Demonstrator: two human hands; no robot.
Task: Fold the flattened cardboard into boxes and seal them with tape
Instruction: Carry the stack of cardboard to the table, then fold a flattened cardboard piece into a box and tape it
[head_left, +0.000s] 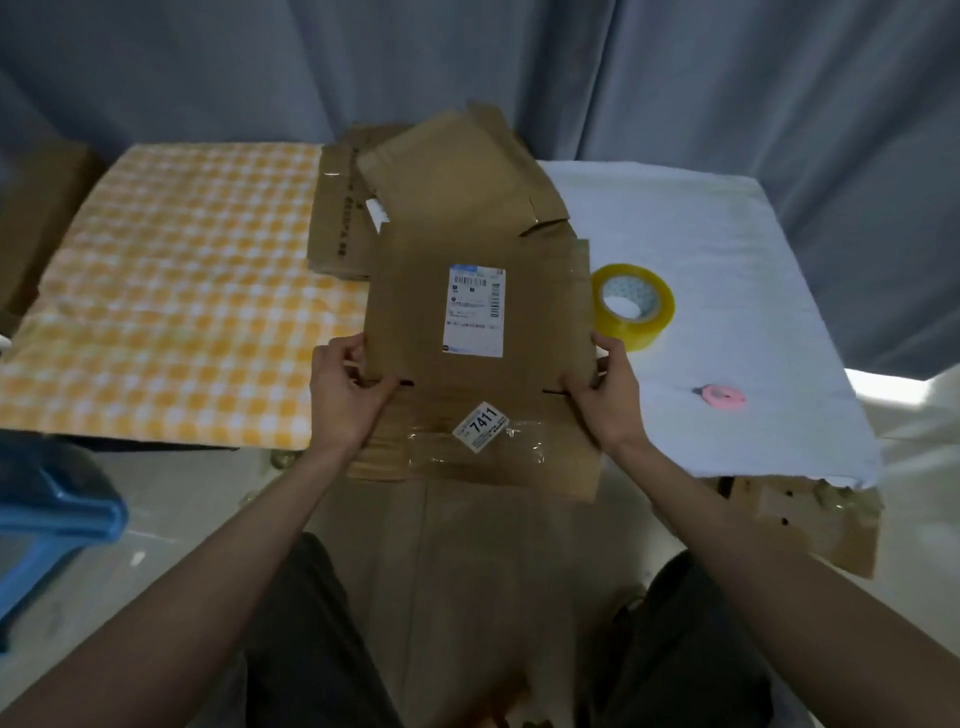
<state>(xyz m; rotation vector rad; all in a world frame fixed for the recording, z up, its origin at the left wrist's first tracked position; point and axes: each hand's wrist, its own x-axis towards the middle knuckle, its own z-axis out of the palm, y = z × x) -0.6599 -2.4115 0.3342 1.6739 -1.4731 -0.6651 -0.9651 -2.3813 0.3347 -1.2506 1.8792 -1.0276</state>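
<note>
Brown flat cardboard (478, 332) lay at the surface's near edge, each hand's grip pinching one side: left hand (345, 400), right hand (605, 397). Its sticker (480, 426) read "7411"; the bigger label (475, 310) looked too blurry to read.

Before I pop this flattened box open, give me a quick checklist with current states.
1. Both sides gripped: left hand and right hand each pinch an edge of the flattened brown cardboard box: ok.
2. Box opened into shape: flat for now: not ok.
3. Yellow roll of clear tape close by on the white cloth: ok.
4. Old clear tape remnant on the near flap: not ok.
5. Small pink tool is a cutter: cannot tell.
</note>
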